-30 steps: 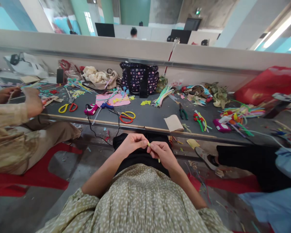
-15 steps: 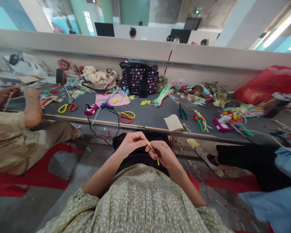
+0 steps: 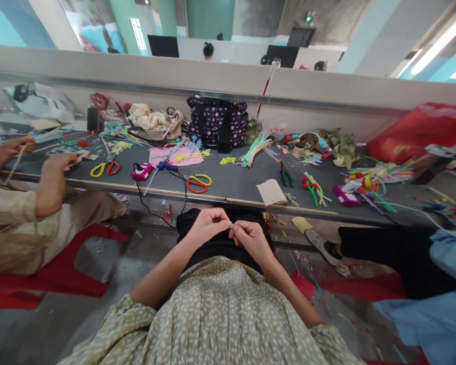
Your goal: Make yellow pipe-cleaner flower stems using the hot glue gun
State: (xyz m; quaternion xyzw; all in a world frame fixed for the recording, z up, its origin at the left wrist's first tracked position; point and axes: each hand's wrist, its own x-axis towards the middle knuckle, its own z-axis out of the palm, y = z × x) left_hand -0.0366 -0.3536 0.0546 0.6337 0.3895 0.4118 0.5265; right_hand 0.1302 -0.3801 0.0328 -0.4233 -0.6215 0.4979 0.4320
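Note:
Above my lap, my left hand and my right hand meet at their fingertips, both pinched on a small yellow-green piece. Most of that piece is hidden by the fingers. On the dark table in front lie scissors with red and yellow handles, a beige cloth square, green-handled pliers and a pile of small yellow pieces. A bundle of pastel strips lies behind them.
A dark patterned bag stands at the table's back. A blue glue gun and pink box with a cable are left of centre. People sit on both sides; one's hand is over the left table.
My right hand has turned, and the yellow-green strip's long end no longer shows below its fingers. At the left, the other person's hand has moved down and right.

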